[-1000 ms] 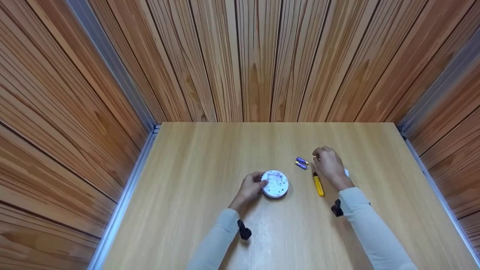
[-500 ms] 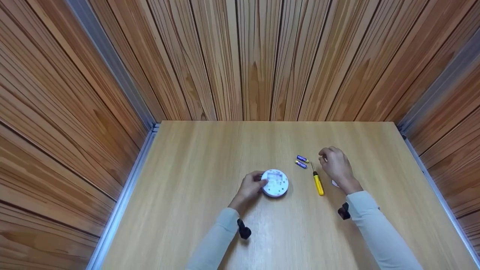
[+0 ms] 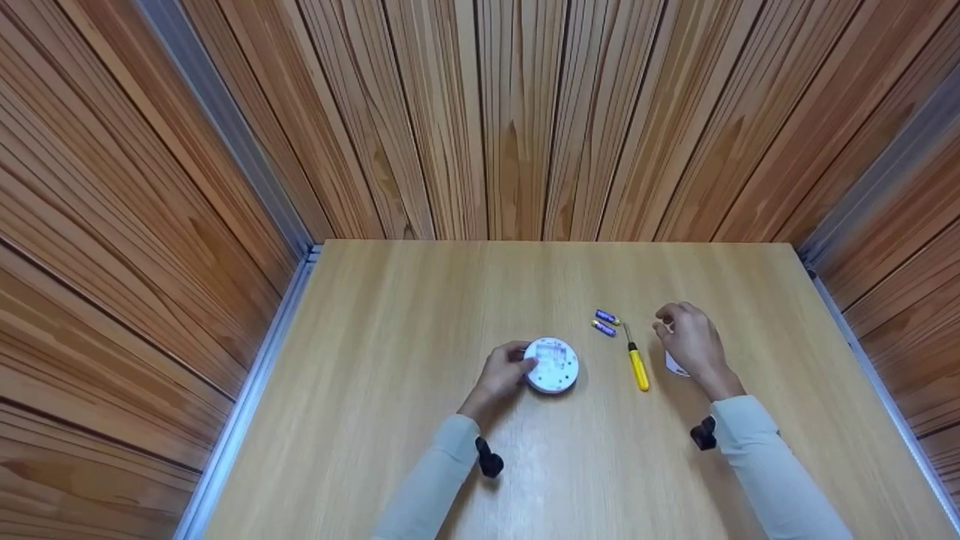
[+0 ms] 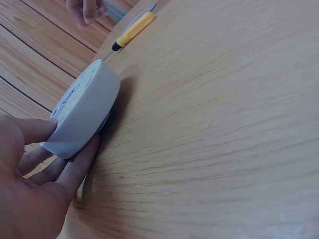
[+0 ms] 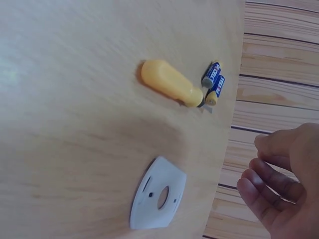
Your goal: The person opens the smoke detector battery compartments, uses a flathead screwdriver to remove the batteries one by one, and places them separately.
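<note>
My left hand (image 3: 504,377) holds a round white device (image 3: 552,366) by its left edge, thumb on the upper face and fingers underneath. That face shows a rectangular recess and several small dark holes. In the left wrist view the device (image 4: 84,112) is tilted just above the table. My right hand (image 3: 691,339) hovers at the right with loosely bent fingers and nothing visible in them. Partly hidden below it lies a flat white plate (image 3: 674,364); the right wrist view shows this plate (image 5: 149,204) with a round hole and small slots.
A screwdriver (image 3: 637,367) with a yellow handle lies between the hands, its tip pointing away. Two blue batteries (image 3: 604,328) lie side by side near that tip. Wooden plank walls (image 3: 517,120) enclose the table (image 3: 390,315) at the back and both sides.
My right hand has moved right, away from the batteries and screwdriver, uncovering the screwdriver's tip and more of the white plate. The left hand and the round device have stayed in place.
</note>
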`<state>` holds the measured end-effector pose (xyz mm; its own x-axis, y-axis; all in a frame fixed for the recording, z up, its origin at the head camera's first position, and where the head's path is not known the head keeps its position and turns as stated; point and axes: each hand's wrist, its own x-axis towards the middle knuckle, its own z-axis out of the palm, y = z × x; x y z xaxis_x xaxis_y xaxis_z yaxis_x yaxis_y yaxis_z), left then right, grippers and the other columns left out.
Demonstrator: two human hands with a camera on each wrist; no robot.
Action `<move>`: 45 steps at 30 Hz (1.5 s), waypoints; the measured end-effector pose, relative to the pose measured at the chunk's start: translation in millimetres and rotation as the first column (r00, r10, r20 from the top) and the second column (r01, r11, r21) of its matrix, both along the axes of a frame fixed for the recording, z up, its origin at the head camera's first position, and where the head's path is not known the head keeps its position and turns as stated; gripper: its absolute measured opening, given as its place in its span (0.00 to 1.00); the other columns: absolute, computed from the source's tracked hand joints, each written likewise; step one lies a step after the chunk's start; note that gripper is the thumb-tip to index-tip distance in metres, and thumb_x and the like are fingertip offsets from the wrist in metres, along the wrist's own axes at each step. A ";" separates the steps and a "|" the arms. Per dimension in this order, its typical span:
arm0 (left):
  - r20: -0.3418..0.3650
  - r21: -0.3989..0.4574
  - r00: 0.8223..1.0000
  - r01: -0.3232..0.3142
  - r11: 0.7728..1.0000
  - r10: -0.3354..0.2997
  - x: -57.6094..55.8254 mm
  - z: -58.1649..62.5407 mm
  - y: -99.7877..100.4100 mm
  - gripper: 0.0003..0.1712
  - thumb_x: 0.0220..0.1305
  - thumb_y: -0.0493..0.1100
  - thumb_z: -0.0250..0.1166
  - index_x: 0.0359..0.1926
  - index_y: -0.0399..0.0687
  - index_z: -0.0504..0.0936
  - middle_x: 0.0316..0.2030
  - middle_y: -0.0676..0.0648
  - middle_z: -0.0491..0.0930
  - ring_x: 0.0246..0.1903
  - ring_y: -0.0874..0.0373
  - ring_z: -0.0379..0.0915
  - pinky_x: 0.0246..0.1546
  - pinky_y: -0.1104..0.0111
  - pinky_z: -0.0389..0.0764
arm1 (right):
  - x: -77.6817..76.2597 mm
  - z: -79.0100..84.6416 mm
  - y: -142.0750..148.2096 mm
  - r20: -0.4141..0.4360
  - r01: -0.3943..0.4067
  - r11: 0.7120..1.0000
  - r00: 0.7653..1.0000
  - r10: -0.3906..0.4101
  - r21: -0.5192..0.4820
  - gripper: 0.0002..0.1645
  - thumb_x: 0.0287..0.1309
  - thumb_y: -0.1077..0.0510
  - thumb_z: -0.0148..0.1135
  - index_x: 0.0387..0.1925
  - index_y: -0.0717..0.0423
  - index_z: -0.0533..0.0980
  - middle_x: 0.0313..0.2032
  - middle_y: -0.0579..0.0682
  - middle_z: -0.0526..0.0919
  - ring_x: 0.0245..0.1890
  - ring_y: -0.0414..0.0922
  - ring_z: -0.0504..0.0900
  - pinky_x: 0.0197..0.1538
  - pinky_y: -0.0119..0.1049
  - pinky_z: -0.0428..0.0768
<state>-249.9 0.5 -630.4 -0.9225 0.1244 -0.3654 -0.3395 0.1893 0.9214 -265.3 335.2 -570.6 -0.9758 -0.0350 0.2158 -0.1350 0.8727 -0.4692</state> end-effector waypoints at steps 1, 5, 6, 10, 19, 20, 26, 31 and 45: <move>-0.009 0.006 1.000 0.002 1.000 -0.002 0.2 -0.7 0.0 0.20 0.75 0.40 0.66 0.65 0.47 0.82 0.53 0.47 0.83 0.49 0.57 0.80 0.47 0.68 0.84 | 1.5 -0.9 1.7 0.001 0.004 1.000 1.000 -0.004 -0.002 0.12 0.68 0.65 0.66 0.50 0.68 0.83 0.45 0.66 0.84 0.44 0.61 0.84 0.47 0.59 0.85; -0.043 0.025 0.999 0.011 1.000 -0.010 0.5 -2.6 -0.4 0.20 0.75 0.38 0.66 0.64 0.43 0.82 0.51 0.45 0.83 0.48 0.57 0.80 0.46 0.70 0.83 | 6.0 -5.2 8.4 0.035 0.022 1.000 0.999 -0.022 -0.001 0.15 0.69 0.63 0.67 0.52 0.69 0.82 0.46 0.67 0.84 0.44 0.62 0.85 0.46 0.59 0.85; -0.053 0.026 0.998 0.016 1.000 -0.014 0.3 -2.9 -0.5 0.20 0.75 0.38 0.65 0.64 0.42 0.82 0.51 0.45 0.83 0.48 0.57 0.80 0.45 0.70 0.83 | 6.9 -6.2 9.9 0.046 0.028 1.000 0.999 -0.028 0.001 0.16 0.69 0.62 0.67 0.52 0.69 0.81 0.46 0.67 0.84 0.44 0.62 0.85 0.46 0.59 0.85; -0.037 0.022 0.999 0.014 1.000 -0.013 0.4 -1.6 -0.7 0.20 0.75 0.39 0.65 0.65 0.44 0.82 0.52 0.46 0.83 0.49 0.57 0.80 0.47 0.70 0.83 | 9.6 -10.3 15.0 0.105 0.053 0.999 0.993 -0.054 0.010 0.18 0.71 0.60 0.66 0.55 0.70 0.80 0.47 0.67 0.82 0.45 0.62 0.84 0.47 0.58 0.85; -0.007 -0.019 1.000 0.004 1.000 -0.004 0.3 0.3 0.8 0.20 0.75 0.41 0.66 0.65 0.47 0.82 0.54 0.48 0.83 0.52 0.57 0.78 0.56 0.65 0.82 | 12.2 -24.1 25.6 0.289 0.124 0.992 0.950 -0.116 -0.010 0.28 0.74 0.54 0.63 0.62 0.73 0.73 0.53 0.71 0.75 0.46 0.60 0.79 0.51 0.54 0.86; -0.003 -0.020 1.000 0.003 1.000 -0.003 0.4 0.5 0.9 0.20 0.75 0.41 0.66 0.65 0.48 0.82 0.54 0.49 0.83 0.53 0.57 0.78 0.57 0.65 0.82 | 12.4 -25.7 26.4 0.318 0.138 0.990 0.939 -0.128 -0.010 0.30 0.75 0.53 0.63 0.64 0.74 0.72 0.54 0.71 0.74 0.47 0.60 0.78 0.53 0.54 0.85; 0.005 -0.010 1.000 -0.002 1.000 0.002 0.3 0.7 1.1 0.19 0.75 0.40 0.66 0.63 0.48 0.83 0.54 0.48 0.83 0.53 0.57 0.78 0.59 0.64 0.82 | 15.9 -32.5 30.7 0.391 0.197 0.980 0.901 -0.190 0.023 0.42 0.76 0.45 0.60 0.69 0.78 0.63 0.59 0.75 0.68 0.51 0.63 0.75 0.57 0.59 0.82; -0.001 0.002 1.000 0.003 1.000 -0.003 -0.4 -0.5 0.5 0.19 0.75 0.40 0.65 0.64 0.47 0.82 0.53 0.48 0.83 0.50 0.57 0.79 0.53 0.66 0.83 | 20.4 -36.7 33.7 0.358 0.215 0.976 0.909 -0.215 0.040 0.46 0.74 0.42 0.61 0.66 0.82 0.63 0.56 0.78 0.68 0.47 0.64 0.76 0.49 0.58 0.82; -0.021 0.000 0.999 0.028 1.000 -0.028 -1.5 -1.4 -1.5 0.20 0.76 0.40 0.65 0.66 0.47 0.81 0.54 0.48 0.84 0.50 0.57 0.80 0.48 0.69 0.83 | 24.1 -35.4 34.6 0.447 0.365 0.931 0.832 -0.330 0.008 0.53 0.69 0.42 0.67 0.70 0.81 0.54 0.56 0.80 0.68 0.49 0.68 0.77 0.46 0.55 0.80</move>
<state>-251.4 -1.0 -631.9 -0.9260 0.1504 -0.3462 -0.3149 0.1978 0.9283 -241.2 369.8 -606.0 -0.9146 0.3227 -0.2435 0.4025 0.7837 -0.4731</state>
